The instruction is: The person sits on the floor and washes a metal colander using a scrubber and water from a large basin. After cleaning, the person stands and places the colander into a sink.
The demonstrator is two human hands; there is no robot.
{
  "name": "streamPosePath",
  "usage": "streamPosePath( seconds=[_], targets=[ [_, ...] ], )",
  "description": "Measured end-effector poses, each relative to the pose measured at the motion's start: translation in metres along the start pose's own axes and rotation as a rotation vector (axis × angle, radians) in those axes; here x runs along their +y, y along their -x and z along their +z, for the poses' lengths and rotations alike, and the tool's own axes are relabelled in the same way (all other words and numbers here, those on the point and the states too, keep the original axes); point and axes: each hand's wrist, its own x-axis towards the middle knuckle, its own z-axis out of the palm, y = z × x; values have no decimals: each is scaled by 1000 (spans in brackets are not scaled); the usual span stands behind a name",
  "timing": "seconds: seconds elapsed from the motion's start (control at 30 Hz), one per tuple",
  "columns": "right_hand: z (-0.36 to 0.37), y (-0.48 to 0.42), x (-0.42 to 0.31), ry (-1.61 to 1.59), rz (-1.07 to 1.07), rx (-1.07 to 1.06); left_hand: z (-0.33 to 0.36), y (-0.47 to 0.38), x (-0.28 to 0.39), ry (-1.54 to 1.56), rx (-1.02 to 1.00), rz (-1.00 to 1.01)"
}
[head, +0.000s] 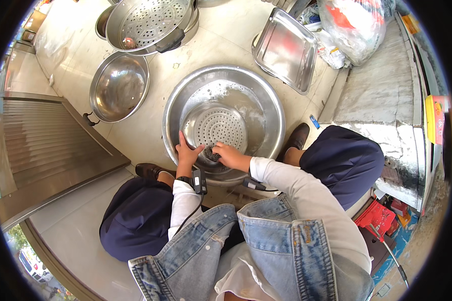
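A large metal basin stands on the floor before me with cloudy, sudsy water in it. Inside sits a round perforated steamer tray, its row of holes facing up. My left hand grips the tray's near-left rim, index finger stretched along the edge and thumb inside. In my right hand is a dark metal scouring pad, pressed onto the tray's near part. My fingers partly cover the pad.
An empty-looking steel pan and a perforated steamer pot are at the upper left. A rectangular steel tray leans at the upper right, near a plastic bag. A ribbed metal panel is left; a red dustpan lies right.
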Motion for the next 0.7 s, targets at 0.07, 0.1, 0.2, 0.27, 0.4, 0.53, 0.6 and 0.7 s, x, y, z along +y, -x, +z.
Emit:
streamPosePath(
  seconds=[0.07, 0.1, 0.2, 0.27, 0.4, 0.53, 0.6, 0.7],
  targets=[
    [-17, 7, 12, 116, 61, -27, 1, 1, -2, 39, -24, -4],
    [-30, 15, 21, 158, 50, -48, 1, 1, -3, 57, -34, -10],
    [-54, 31, 39, 381, 285, -56, 3, -1, -6, 74, -38, -3],
    [-52, 33, 37, 296, 159, -66, 5, -4, -9, 59, -24, 10],
    [-22, 8, 10, 192, 19, -79, 10, -9, -17, 67, 44, 5],
    [-20, -20, -5, 165, -49, -31, 5, -21, -15, 23, 162, 42],
    [-23, -28, -8, 113, -79, -6, -1, -25, -7, 6, 191, 82],
    [-26, -44, -9, -34, 27, 4, -13, -25, 5, -2, 209, 137]
  ],
)
